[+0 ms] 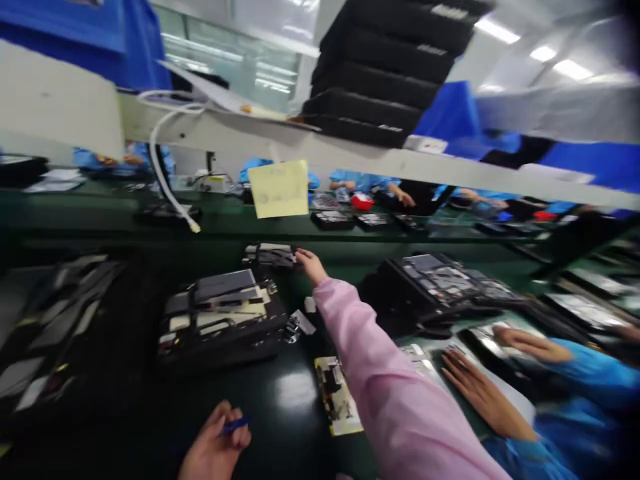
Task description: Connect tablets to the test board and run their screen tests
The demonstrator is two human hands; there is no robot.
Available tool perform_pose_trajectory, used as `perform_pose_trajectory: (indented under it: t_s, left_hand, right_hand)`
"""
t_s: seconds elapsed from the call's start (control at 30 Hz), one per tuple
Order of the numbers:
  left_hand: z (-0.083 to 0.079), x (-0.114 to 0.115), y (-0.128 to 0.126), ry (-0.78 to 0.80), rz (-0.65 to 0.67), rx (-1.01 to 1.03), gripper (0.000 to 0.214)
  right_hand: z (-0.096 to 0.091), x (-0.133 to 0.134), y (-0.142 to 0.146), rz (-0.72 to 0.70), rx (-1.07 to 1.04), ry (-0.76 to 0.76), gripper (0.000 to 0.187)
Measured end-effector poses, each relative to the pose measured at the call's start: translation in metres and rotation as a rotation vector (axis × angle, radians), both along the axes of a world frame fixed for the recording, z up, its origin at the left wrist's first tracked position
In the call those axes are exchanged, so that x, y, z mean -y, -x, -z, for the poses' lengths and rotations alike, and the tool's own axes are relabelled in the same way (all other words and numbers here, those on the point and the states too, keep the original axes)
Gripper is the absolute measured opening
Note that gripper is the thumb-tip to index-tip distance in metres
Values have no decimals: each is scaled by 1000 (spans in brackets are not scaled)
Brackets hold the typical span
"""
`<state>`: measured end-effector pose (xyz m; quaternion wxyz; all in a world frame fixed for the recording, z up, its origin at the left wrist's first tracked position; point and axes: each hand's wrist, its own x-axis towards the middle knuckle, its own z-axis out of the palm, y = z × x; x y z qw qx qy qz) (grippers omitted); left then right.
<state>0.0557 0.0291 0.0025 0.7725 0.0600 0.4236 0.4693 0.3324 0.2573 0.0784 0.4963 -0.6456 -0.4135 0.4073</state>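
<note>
My right hand (312, 265), at the end of a pink sleeve, reaches far forward. Its fingers close on the right end of a small bundle of flat grey and pale parts (273, 255) behind the trays. Low in the view, my left hand (216, 437) is curled round a slim blue stick-like tool (235, 425); its exact kind is blurred. Between the two hands, a black tray (225, 337) carries flat grey and cream device parts. An opened tablet-like device (339, 397) with a yellow edge lies beside my right forearm, which partly covers it.
A shelf beam (350, 152) crosses above the bench, with stacked black boxes (380, 73), a hanging white cable (167, 180) and a yellow note (280, 189). Parts trays stand left and right (440, 277). A co-worker's blue-sleeved hands (480, 390) work at the right.
</note>
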Motion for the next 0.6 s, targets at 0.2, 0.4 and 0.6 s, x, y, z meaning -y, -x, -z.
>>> perform_pose_trajectory:
  t_s: [0.2,0.4,0.6]
  left_hand:
    - [-6,17,-3,-339,41,-91,33]
    - [3,30,-4,-462,32,-143,41]
    - [11,31,3,-458,-59,-191,38]
  right_hand:
    - [30,63,43,-278,52,90,39]
    - [35,82,62,-296,124,95,42]
    - [28,93,75,-192,142,63,35]
